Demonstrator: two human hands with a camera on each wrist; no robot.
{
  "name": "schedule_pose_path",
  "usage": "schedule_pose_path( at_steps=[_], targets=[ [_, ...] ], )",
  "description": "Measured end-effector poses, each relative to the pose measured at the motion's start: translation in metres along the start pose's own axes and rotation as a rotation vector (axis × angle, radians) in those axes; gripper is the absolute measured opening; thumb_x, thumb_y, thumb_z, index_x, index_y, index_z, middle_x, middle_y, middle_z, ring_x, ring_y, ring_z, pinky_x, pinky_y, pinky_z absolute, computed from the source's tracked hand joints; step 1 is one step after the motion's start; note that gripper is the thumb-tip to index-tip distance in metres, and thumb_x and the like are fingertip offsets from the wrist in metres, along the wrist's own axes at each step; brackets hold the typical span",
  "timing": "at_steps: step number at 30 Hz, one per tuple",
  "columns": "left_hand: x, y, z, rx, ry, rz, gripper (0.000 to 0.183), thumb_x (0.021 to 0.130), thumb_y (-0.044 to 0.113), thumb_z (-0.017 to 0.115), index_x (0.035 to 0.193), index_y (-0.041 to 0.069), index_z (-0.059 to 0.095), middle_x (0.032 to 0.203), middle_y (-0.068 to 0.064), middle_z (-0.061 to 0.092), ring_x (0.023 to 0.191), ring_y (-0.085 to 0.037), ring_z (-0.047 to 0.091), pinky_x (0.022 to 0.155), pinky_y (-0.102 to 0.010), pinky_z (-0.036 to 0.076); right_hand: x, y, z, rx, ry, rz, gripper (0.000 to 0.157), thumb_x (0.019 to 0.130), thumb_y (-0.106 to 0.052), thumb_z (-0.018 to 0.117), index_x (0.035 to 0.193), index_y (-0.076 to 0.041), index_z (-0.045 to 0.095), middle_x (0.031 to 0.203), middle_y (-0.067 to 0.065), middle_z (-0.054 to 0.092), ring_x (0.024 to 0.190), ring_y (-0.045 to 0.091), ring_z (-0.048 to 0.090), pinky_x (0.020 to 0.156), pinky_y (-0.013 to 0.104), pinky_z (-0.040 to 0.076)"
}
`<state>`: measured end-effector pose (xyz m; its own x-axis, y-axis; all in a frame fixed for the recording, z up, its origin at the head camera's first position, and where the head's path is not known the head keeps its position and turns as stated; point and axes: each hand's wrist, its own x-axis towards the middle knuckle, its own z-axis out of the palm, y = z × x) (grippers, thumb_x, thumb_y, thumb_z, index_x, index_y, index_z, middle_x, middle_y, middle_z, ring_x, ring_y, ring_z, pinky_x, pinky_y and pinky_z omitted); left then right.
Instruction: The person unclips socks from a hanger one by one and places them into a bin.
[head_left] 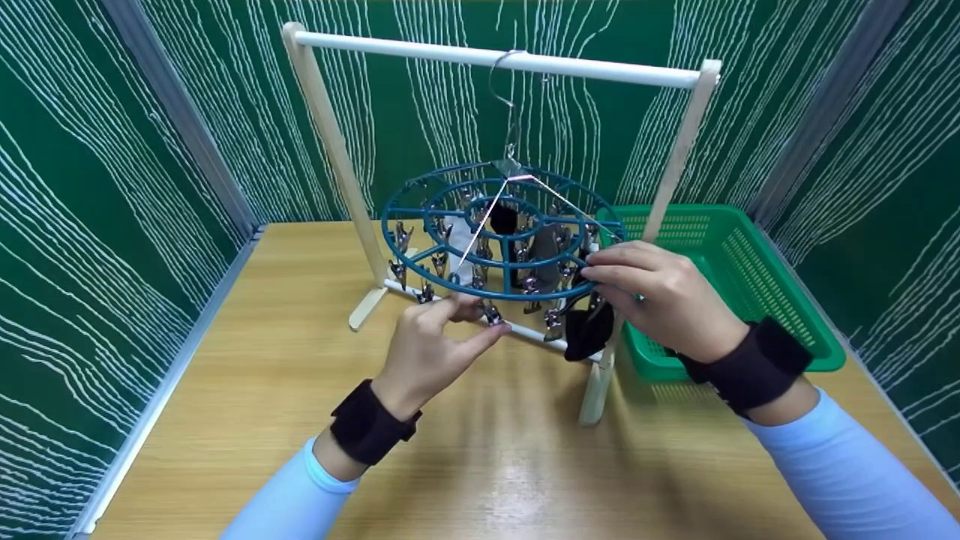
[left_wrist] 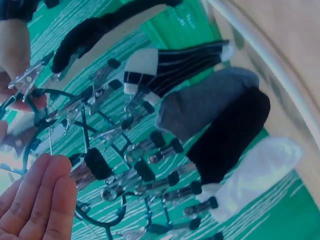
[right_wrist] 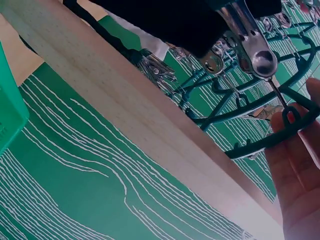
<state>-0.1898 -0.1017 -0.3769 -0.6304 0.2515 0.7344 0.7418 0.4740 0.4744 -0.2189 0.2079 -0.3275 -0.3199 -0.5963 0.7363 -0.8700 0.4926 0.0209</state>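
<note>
A round teal sock hanger [head_left: 506, 295] with several metal clips hangs by its hook from a white rod. My right hand [head_left: 664, 292] grips its rim on the right side; in the right wrist view the fingers [right_wrist: 292, 165] lie behind the rim. At the front edge my left hand [head_left: 435, 341] pinches a metal clip [head_left: 492, 313] between thumb and fingers. Clipped socks hang below: a black sock [head_left: 589, 334] near my right hand, a grey sock [left_wrist: 205, 102], a striped sock [left_wrist: 175, 67], another black sock [left_wrist: 232, 135] and a white sock [left_wrist: 257, 172].
The wooden stand's posts [head_left: 330, 142] carry the white rod [head_left: 435, 51] across the top. Behind the right post sits a green basket [head_left: 795, 300] on the wooden table [head_left: 277, 420]. Green walls [head_left: 67, 225] with white wavy lines surround the table.
</note>
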Motion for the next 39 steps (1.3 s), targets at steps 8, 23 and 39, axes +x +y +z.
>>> schedule_pose_path(
  at_steps=[8, 23, 39],
  targets=[
    [0.000, 0.007, -0.005, 0.251, 0.142, 0.244, 0.041, 0.077, 0.029, 0.101, 0.090, 0.004, 0.071, 0.075, -0.005, 0.072, 0.063, -0.016, 0.066, 0.058, -0.025, 0.057, 0.004, -0.004, 0.001, -0.001, 0.014, -0.007, 0.036, 0.080, 0.016, 0.085, 0.112, 0.001, 0.082, 0.110, 0.020, 0.081, 0.097, 0.036, 0.078, 0.081, 0.049, 0.065],
    [0.017, 0.031, -0.010, 0.701, 0.294, 0.627, 0.021, 0.103, 0.016, 0.070, 0.121, 0.010, 0.079, 0.118, -0.009, 0.076, 0.112, -0.029, 0.069, 0.096, -0.040, 0.056, 0.013, -0.021, 0.002, -0.074, 0.018, -0.074, 0.031, 0.079, 0.008, 0.091, 0.108, 0.004, 0.082, 0.106, 0.020, 0.082, 0.093, 0.035, 0.080, 0.081, 0.048, 0.067],
    [0.021, 0.016, -0.027, 0.723, 0.263, 0.568, 0.017, 0.092, -0.004, 0.080, 0.107, 0.002, 0.084, 0.101, -0.013, 0.083, 0.097, -0.029, 0.080, 0.092, -0.041, 0.067, 0.019, -0.035, -0.001, -0.013, 0.140, -0.069, 0.028, 0.108, -0.022, 0.071, 0.111, 0.003, 0.081, 0.105, 0.020, 0.082, 0.095, 0.037, 0.079, 0.084, 0.051, 0.065]
  ],
)
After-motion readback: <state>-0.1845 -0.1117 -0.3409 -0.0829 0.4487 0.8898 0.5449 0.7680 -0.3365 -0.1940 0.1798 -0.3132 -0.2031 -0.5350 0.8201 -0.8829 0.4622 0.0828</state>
